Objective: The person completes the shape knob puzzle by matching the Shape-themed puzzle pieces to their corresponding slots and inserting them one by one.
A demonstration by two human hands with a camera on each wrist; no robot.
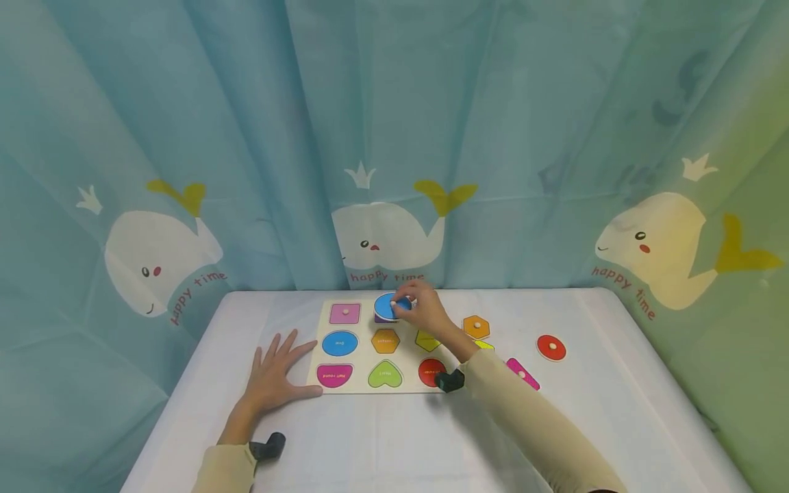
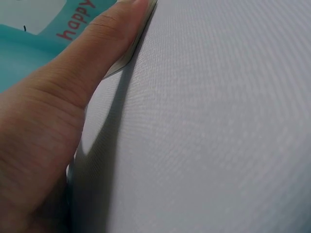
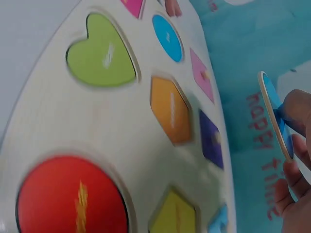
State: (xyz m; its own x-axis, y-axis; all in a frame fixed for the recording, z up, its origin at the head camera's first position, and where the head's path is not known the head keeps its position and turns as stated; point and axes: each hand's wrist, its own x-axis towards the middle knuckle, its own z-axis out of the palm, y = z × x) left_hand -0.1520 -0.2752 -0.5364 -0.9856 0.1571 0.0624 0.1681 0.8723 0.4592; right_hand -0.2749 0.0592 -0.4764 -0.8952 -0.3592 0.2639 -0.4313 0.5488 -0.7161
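Observation:
My right hand pinches a blue oval puzzle piece by its small knob. In the right wrist view the oval is raised off the board, tilted on edge. The pale shape board lies flat, with printed recesses such as a blue oval, a green heart and an orange hexagon. A pink rectangle piece and a purple piece, both knobbed, sit in the far row. My left hand spreads its fingers at the board's left edge, thumb at the near corner.
Right of the board lie loose knobbed pieces: an orange hexagon, a yellow piece partly behind the right arm, a magenta piece and a red circle. A whale-print curtain stands behind the white table.

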